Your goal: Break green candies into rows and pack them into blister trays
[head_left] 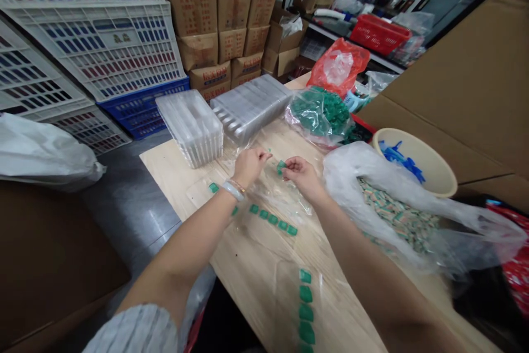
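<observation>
My right hand (301,175) pinches a small green square piece (281,166) over the wooden table (248,259). Close by on its left, my left hand (251,166) has its fingers pressed together; a tiny green bit shows near the fingertips, but what they hold is too small to make out. Below both hands, a row of green pieces (273,220) lies across a clear plastic sheet or tray. A second row of green pieces (306,311) runs down the near part of the table. One more green piece (214,188) lies left of my left wrist.
Two stacks of clear plastic trays (194,121) stand at the table's far left. Behind my right hand sits a plastic bag of green pieces (320,110). On the right are a bag of striped pieces (397,215) and a cream bowl (438,168) with blue pieces.
</observation>
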The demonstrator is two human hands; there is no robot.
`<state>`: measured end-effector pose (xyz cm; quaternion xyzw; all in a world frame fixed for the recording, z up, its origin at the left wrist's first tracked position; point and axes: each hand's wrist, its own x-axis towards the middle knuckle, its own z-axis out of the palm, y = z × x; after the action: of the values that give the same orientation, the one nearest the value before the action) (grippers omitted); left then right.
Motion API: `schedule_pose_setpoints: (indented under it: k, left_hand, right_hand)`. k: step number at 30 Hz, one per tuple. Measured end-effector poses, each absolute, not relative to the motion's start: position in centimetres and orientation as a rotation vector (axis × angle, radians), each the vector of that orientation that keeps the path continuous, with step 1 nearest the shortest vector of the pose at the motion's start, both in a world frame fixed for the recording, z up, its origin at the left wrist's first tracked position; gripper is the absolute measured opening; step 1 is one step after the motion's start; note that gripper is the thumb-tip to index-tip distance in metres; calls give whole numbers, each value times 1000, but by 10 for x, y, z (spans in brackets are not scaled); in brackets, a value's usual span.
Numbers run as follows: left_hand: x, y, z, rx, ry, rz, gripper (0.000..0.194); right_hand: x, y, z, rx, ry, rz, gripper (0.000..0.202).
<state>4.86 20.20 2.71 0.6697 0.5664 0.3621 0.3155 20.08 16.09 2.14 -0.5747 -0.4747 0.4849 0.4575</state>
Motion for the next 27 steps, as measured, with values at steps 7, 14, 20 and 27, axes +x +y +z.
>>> schedule_pose_setpoints:
  k: [7,14,20,27]
  left_hand:
    - [48,177,36,1545,860,921,29]
    - [34,121,31,790,968,1205,23]
    - [-30,98,32,809,1185,1353,31]
    - [-84,88,-7,1593,1900,1240,32]
  right_hand:
    - [201,150,43,-1181,-826,1673,31]
    - [155,121,51,-1154,-1090,1443,27]
    - [91,131,46,-1122,-1486,1312,18]
    - [31,171,7,-1269,-2007,930,14]
